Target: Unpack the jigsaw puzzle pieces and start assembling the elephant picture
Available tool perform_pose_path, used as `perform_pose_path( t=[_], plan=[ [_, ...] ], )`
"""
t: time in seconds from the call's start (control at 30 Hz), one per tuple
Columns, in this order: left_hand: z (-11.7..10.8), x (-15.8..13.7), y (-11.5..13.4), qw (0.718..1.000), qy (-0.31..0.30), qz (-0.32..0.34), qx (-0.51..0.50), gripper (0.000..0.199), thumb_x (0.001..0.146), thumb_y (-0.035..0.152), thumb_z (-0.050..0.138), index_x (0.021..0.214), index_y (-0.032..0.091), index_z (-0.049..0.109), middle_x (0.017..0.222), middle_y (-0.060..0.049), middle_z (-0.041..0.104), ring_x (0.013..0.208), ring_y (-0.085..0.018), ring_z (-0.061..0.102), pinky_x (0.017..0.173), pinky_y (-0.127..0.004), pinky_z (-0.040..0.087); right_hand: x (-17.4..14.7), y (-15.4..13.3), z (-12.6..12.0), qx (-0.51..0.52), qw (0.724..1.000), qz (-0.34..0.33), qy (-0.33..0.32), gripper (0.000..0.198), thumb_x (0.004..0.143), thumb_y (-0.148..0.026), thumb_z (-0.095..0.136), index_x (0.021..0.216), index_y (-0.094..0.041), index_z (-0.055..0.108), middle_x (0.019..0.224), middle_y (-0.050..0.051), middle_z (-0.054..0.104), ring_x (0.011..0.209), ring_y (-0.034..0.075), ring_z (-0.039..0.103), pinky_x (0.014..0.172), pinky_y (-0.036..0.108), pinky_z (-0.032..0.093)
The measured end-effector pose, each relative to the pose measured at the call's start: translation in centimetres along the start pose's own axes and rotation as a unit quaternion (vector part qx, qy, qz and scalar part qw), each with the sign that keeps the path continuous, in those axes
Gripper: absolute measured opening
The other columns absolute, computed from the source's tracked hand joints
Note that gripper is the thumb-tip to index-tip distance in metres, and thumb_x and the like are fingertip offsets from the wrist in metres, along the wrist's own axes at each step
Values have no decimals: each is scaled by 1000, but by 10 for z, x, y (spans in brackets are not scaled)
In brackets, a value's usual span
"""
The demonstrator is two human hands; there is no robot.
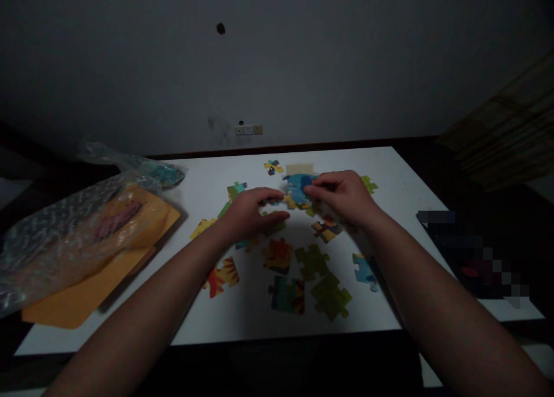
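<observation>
My right hand point(341, 194) pinches a blue jigsaw puzzle piece point(298, 184) with yellow along its lower edge, held a little above the table. Close to the piece's left side is my left hand point(255, 211), thumb and fingers apart with nothing visible between them. Several loose puzzle pieces lie below and around both hands. Among them are an orange piece point(277, 255), a teal piece point(287, 295), green pieces point(330, 296) and a red-and-yellow striped piece point(223, 277). A small yellow piece point(273, 167) lies farther back. My hands partly cover some pieces.
The white table point(208, 322) stands near a grey wall with sockets point(248, 130). On its left lie bubble wrap point(78, 229) and an orange envelope or sheet point(95, 287). A dark flat object point(459, 253), partly pixelated, lies at the right edge. A patterned curtain point(502, 126) hangs at right.
</observation>
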State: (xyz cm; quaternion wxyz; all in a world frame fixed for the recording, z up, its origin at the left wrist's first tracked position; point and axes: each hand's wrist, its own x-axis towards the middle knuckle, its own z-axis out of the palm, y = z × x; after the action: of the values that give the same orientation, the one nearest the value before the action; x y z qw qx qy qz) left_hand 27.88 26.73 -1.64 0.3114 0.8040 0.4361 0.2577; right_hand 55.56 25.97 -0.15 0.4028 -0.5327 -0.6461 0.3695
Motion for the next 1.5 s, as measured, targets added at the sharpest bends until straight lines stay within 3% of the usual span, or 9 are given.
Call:
perform_pose_path(
  t=[0.1, 0.23, 0.47, 0.67, 0.77, 0.93, 1.0, 1.1, 1.5],
  plan=[
    [-6, 14, 12, 980, -9, 19, 198, 46, 102, 43, 71, 141, 18, 76, 143, -18, 76, 133, -37, 67, 118, -52, 53, 12, 8, -14, 50, 988, 50, 136, 34, 78, -54, 91, 74, -22, 81, 65, 2, 70, 57, 15, 56, 55, 31, 41],
    [-1, 56, 21, 920, -5, 49, 388, 54, 104, 33, 62, 151, 6, 67, 157, -27, 64, 147, -44, 53, 125, -56, 44, 23, 14, -23, 151, 964, 97, 197, 39, 62, -55, 97, 70, -22, 78, 62, 1, 67, 58, 16, 58, 57, 31, 46],
    [27, 142, 1, 950, -27, -42, 309, 66, 102, 61, 66, 135, 5, 77, 156, -30, 64, 150, -47, 50, 130, -58, 36, 28, 27, -30, 188, 947, 119, 231, 43, 59, -58, 96, 75, -22, 77, 63, 0, 68, 58, 17, 60, 55, 31, 44],
    [36, 166, -6, 975, -14, -69, 210, 54, 82, 47, 89, 123, 12, 80, 140, -28, 73, 138, -45, 59, 117, -55, 49, 32, 34, -32, 173, 951, 120, 227, 42, 62, -58, 93, 75, -23, 76, 64, 1, 68, 57, 16, 58, 57, 32, 44],
    [32, 160, -1, 987, 19, -59, 147, 49, 74, 33, 92, 119, 19, 76, 129, -21, 76, 127, -40, 65, 109, -51, 55, 31, 30, -31, 159, 955, 110, 224, 42, 63, -59, 93, 77, -23, 77, 65, 1, 68, 59, 18, 58, 59, 32, 44],
    [9, 108, 19, 998, 53, -38, 0, 25, 89, 32, 73, 111, 20, 72, 104, -8, 79, 91, -23, 75, 87, -38, 63, 21, 15, -28, 178, 970, 61, 153, 36, 67, -55, 92, 70, -23, 76, 67, 1, 69, 65, 18, 61, 64, 32, 46],
    [-1, 77, 27, 968, 54, -71, -233, 37, 81, 37, 85, 112, 20, 74, 101, -6, 81, 89, -22, 78, 82, -36, 66, 15, 8, -24, 178, 977, 40, 109, 34, 70, -53, 92, 68, -23, 76, 69, 1, 71, 67, 17, 61, 66, 32, 47],
    [-9, 38, 35, 915, 57, -120, -380, 47, 68, 36, 95, 109, 18, 79, 101, -4, 84, 84, -19, 78, 80, -32, 65, 6, -5, -13, 178, 981, 42, 59, 34, 72, -54, 93, 69, -23, 79, 71, 2, 73, 65, 17, 60, 65, 32, 46],
    [6, 3, 30, 887, 53, -148, -435, 41, 76, 40, 83, 112, 21, 79, 92, -3, 83, 80, -19, 80, 75, -31, 63, -6, -8, 5, 176, 983, 36, 44, 31, 75, -49, 98, 68, -25, 80, 71, 2, 75, 66, 18, 64, 64, 32, 49]
  ],
)
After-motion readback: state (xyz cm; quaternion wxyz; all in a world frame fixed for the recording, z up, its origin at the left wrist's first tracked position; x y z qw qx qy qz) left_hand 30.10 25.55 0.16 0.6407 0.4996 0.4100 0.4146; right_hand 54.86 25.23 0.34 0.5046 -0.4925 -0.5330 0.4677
